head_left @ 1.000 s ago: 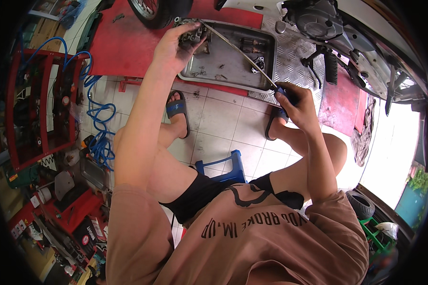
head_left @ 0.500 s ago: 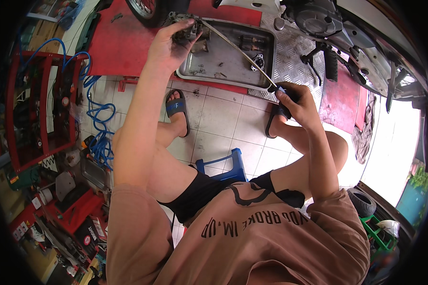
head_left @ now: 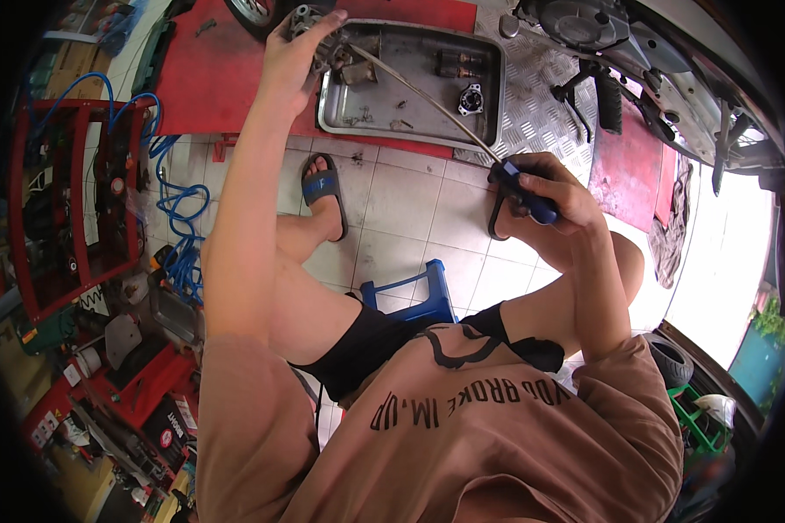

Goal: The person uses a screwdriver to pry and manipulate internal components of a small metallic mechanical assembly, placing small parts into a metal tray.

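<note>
My left hand [head_left: 288, 68] grips a greasy grey metal engine part [head_left: 330, 52] above the left end of a metal tray [head_left: 392, 136]. The fingers cover some of it. In my right hand [head_left: 567, 193] is a long screwdriver [head_left: 539, 207] with a dark blue handle, held in front of the tray's right corner. Its thin shaft slants up and left across the tray, and the tip ends at the engine part; whether it touches cannot be made out. Inside the tray lie a small round flanged part [head_left: 471, 100], dark cylindrical pieces [head_left: 459, 64] and several small bits.
The tray lies on a red platform [head_left: 209, 78] beside a ridged metal plate [head_left: 536, 83]. A motorcycle [head_left: 619, 52] stands at the far right. A blue stool [head_left: 440, 292] is between my legs. A red rack [head_left: 78, 200] and coiled blue hose [head_left: 183, 205] are on the left.
My left hand has shifted up and left with the engine part, which is turned differently. My right hand has moved slightly down and right, and more of the screwdriver handle shows.
</note>
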Available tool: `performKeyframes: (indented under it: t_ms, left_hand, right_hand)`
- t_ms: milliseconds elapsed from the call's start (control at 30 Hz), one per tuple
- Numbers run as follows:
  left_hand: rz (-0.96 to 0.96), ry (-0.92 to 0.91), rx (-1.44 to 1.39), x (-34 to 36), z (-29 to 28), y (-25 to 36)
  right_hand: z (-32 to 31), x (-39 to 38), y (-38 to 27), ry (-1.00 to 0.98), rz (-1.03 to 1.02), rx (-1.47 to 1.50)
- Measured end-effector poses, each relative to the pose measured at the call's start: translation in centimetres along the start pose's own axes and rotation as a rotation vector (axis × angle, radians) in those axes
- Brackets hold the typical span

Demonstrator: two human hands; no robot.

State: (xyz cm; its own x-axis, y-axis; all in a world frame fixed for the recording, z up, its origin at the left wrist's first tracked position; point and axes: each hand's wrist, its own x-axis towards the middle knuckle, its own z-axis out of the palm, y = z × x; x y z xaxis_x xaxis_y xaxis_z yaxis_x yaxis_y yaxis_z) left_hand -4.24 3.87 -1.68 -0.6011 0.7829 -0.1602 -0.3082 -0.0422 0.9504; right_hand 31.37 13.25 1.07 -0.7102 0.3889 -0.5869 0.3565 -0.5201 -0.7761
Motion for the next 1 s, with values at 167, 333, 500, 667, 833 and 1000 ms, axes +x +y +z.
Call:
performKeyframes:
  t_ms: [167, 333, 500, 667, 833, 1000]
  left_hand:
    - [0.044, -0.001, 0.08, 0.4, 0.2, -0.6]
    - [-0.005, 0.106, 0.195, 0.1, 1.0, -2.6]
    - [-0.145, 0.209, 0.164, 0.7, -0.2, -4.1]
    - [-0.13, 0.264, 0.225, 2.1, -1.0, -5.8]
    - [-0.173, 0.287, 0.277, 2.5, -0.9, -7.0]
    - [-0.132, 0.325, 0.29, 1.8, -1.4, -7.3]
  right_hand:
    - [0.9, 0.2, 0.6, -0.179, -0.001, 0.018]
    - [0.9, 2.4, 3.0, 0.251, -0.643, -0.891]
    - [1.1, 3.7, 3.4, 0.312, -0.705, -1.158]
    - [0.5, 6.3, 5.4, 0.302, -0.649, -1.01]
    - [-0.3, 7.8, 7.1, 0.274, -0.387, -0.876]
    - [-0.9, 8.9, 7.2, 0.154, -0.292, -0.956]
